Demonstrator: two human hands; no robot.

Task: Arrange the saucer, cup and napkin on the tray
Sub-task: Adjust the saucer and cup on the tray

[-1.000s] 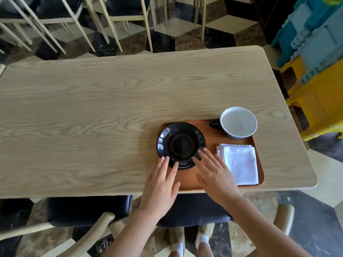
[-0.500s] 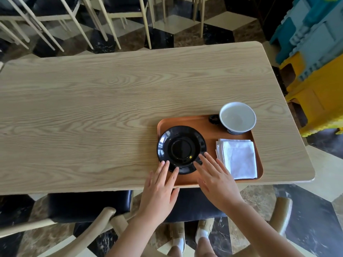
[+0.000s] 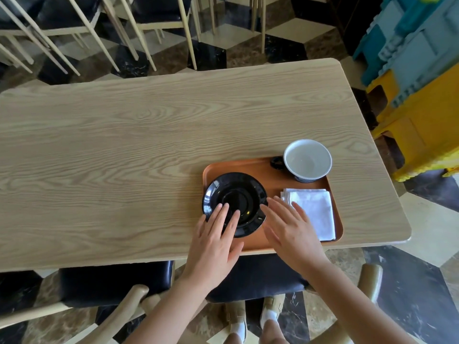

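Sitting at the tray's (image 3: 273, 245) left end, the black saucer (image 3: 234, 203) overhangs its rim; a careless nudge could tip it onto the worktop (image 3: 124, 145). Cup (image 3: 307, 160) far right, napkin (image 3: 313, 209) near right. Left hand (image 3: 213, 242) and right hand (image 3: 290, 232) hover open, empty, fingertips hiding the saucer's near edge.

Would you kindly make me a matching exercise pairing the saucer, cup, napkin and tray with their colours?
Things:
1. saucer
2. cup
3. napkin
4. tray

Descriptions:
A. orange-brown
B. white folded cloth
C. glossy black
D. white inside, dark handle

Pairs: 1-C, 2-D, 3-B, 4-A
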